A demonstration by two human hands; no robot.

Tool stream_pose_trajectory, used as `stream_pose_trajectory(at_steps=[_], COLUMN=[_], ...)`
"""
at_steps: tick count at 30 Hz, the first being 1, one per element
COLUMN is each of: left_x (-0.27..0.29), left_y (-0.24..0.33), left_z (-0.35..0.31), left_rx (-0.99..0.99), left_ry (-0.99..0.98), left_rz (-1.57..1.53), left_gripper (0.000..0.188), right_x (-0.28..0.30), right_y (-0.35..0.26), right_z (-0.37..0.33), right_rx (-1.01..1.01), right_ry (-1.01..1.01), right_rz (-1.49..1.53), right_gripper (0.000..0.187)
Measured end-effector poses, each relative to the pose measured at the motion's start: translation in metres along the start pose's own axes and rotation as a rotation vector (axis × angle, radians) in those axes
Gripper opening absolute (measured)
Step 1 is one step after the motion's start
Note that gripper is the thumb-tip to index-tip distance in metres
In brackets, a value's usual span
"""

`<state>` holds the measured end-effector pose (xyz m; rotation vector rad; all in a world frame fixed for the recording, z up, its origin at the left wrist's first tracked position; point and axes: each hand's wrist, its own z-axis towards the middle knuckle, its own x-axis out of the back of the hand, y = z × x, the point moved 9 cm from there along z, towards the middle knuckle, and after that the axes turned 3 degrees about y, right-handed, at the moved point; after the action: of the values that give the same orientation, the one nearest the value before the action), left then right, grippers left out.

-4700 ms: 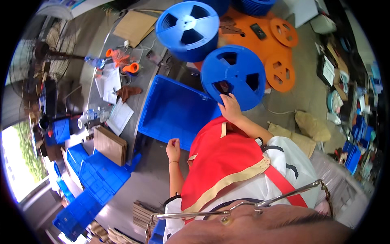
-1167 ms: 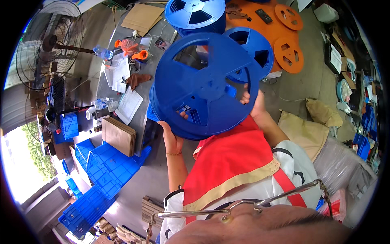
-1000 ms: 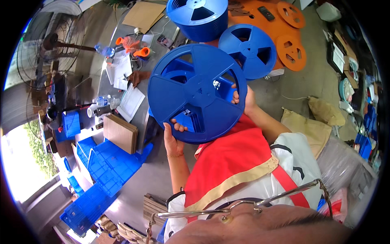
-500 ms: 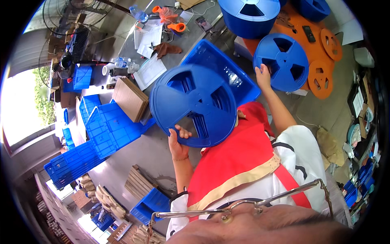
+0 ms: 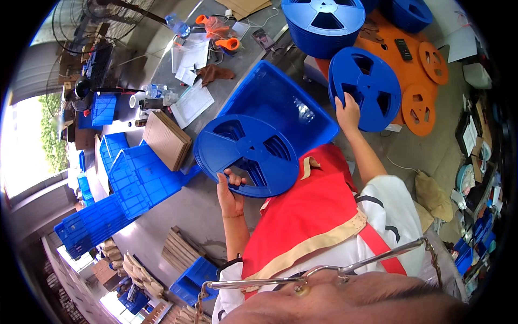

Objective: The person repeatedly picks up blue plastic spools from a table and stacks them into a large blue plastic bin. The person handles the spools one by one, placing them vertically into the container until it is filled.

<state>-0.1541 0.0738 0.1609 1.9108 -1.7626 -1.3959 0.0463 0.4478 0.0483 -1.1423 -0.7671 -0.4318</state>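
Observation:
My left hand (image 5: 230, 190) grips the near rim of a large blue plastic reel (image 5: 246, 154), fingers through one of its openings; the reel lies tilted over the near corner of a blue plastic bin (image 5: 286, 100) on the grey table. My right hand (image 5: 348, 112) reaches out to the right and holds the lower edge of a second blue reel (image 5: 372, 86), which stands upright beside the table against orange reels (image 5: 418, 81). A red apron (image 5: 307, 216) covers my lap below both arms.
A stack of blue reels (image 5: 324, 21) stands at the table's far end. Papers (image 5: 191, 102), orange tools (image 5: 229, 43), a water bottle (image 5: 175, 24) and a pile of cardboard sheets (image 5: 166, 139) lie to the left. Blue crates (image 5: 135, 178) sit lower left, a fan (image 5: 91, 16) at top left.
The big reel that I held up with both hands has come down over the bin in my left hand alone. My right hand let go and took hold of the upright reel.

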Motion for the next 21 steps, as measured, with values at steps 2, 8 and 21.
stream_pose_trajectory(at_steps=[2,8,21], left_x=[0.001,-0.008,-0.027], left_y=[-0.003,-0.017,-0.025], left_z=[0.007,0.027,0.02], left_rx=[0.009,0.069,0.149], left_ry=[0.009,-0.025,-0.165], left_rz=[-0.003,0.009,0.076], left_gripper=[0.035,0.042,0.06], right_x=[0.064,0.118,0.009], right_y=[-0.038,-0.008,-0.037], right_z=[-0.008,-0.03,-0.111], right_rx=[0.067,-0.529,-0.972], right_ry=[0.146,0.19,-0.43], right_rz=[0.189,1.355,1.76], right_gripper=[0.028,0.034,0.033])
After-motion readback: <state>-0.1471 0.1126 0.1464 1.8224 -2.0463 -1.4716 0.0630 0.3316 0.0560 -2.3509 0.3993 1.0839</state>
